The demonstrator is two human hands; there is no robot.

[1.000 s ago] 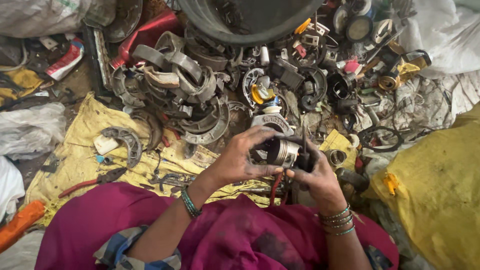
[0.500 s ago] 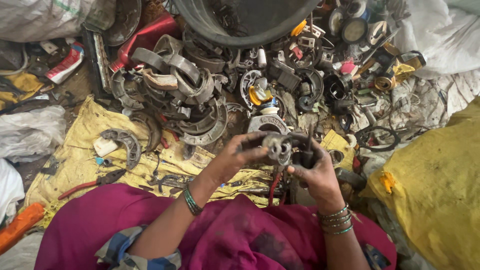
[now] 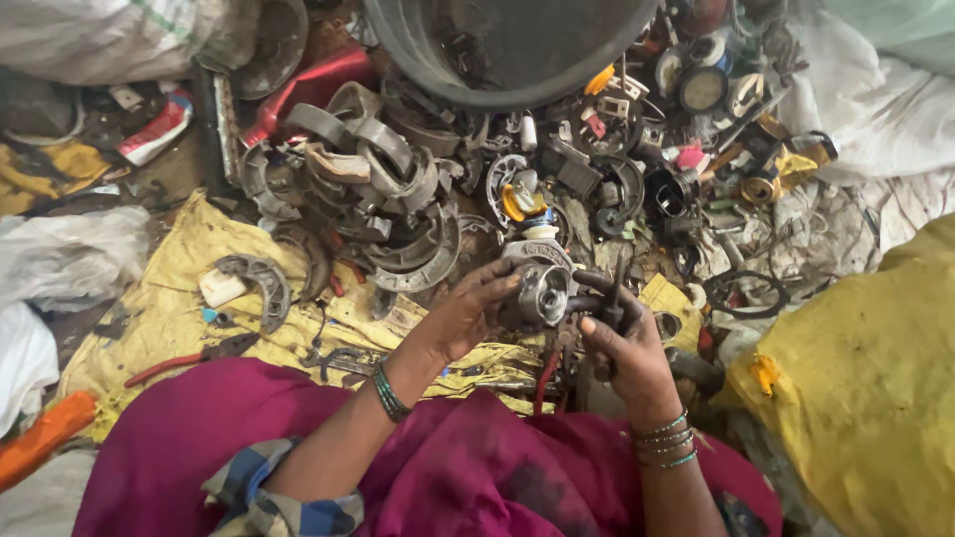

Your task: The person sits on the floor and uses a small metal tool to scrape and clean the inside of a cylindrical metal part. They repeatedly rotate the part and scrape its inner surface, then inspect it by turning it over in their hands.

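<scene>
closely, both hands (image 3: 542,318) clamped on a round metal part (image 3: 542,293), scrap heap (image 3: 398,199) just beyond.

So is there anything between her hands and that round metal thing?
Nothing visible. The left hand grips the metal part directly, fingers wrapped over its near side. The right hand holds a dark tool against the part's other side, so there the tool sits between hand and part.

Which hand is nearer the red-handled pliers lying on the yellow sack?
Left. The left hand grips a round metal part right of the pliers; the right hand is farther right.
</scene>
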